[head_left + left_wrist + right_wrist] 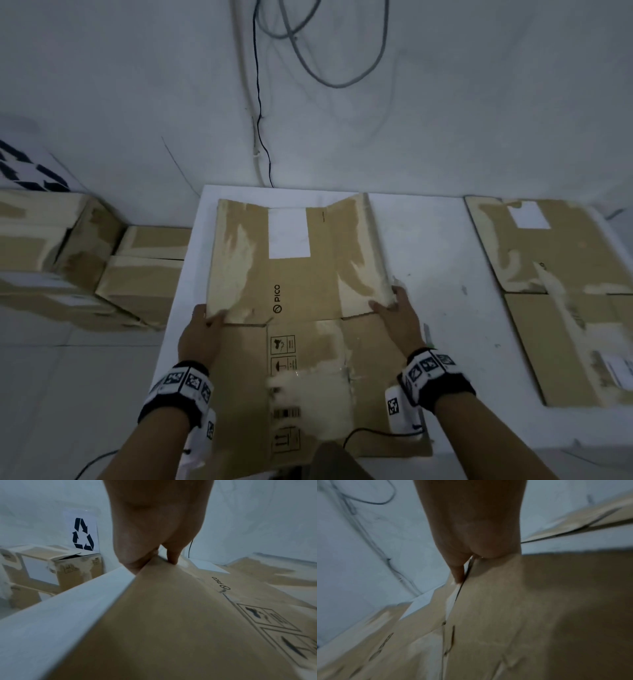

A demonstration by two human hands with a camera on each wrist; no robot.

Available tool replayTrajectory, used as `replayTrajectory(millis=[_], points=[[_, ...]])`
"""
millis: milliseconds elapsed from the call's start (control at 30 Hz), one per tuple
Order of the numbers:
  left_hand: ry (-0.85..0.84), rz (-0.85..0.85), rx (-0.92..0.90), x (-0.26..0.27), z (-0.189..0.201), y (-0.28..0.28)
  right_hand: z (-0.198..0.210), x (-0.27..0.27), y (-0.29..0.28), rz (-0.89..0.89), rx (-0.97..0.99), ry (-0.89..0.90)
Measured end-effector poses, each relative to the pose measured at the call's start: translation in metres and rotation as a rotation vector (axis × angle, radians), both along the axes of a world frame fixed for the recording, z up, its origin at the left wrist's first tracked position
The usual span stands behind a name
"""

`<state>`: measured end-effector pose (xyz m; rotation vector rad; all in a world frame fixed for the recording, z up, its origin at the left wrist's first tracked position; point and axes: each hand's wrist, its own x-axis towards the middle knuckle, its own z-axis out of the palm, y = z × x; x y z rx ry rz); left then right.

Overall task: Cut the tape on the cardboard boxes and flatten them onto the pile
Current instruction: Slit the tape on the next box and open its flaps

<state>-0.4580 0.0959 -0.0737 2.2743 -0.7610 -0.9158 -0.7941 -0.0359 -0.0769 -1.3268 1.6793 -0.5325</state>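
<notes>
We're gripping the flattened box (pixel 294 274) mid-frame on the desk (pixel 428 246): left hand (pixel 200 337) pinching its left edge, right hand (pixel 399 317) clutching the right flap.

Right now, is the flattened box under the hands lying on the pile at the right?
No, the flattened box lies mid-table, apart from the pile at the right.

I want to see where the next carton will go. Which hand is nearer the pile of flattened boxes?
Right. The right hand grips the carton's right edge, on the side toward the pile. The left hand grips its left edge, farther away.
</notes>
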Motion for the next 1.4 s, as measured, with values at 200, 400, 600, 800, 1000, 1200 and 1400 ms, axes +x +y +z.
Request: replayTrajectory(millis=[200,400,600,800,1000,1200,1400], points=[[-0.001,0.044,-0.332,-0.045,0.021,0.040,0.026,0.001,0.050,-0.046,-0.162,-0.018],[0.017,-0.026,-0.517,-0.076,0.066,0.015,0.096,-0.046,0.045,-0.129,-0.352,-0.032],[0.005,-0.115,-0.664,-0.139,0.106,-0.053,0.149,-0.130,0.010,-0.241,-0.476,-0.004],[0.097,-0.171,-0.695,-0.246,0.119,-0.114,0.170,-0.248,-0.022,-0.327,-0.526,0.091],[0.214,-0.169,-0.577,-0.396,0.106,-0.172,0.166,-0.400,-0.083,-0.340,-0.402,0.279],[0.292,-0.175,-0.433,-0.522,0.079,-0.216,0.138,-0.517,-0.143,-0.302,-0.267,0.351],[0.309,-0.153,-0.326,-0.580,0.054,-0.238,0.104,-0.579,-0.182,-0.263,-0.171,0.365]])
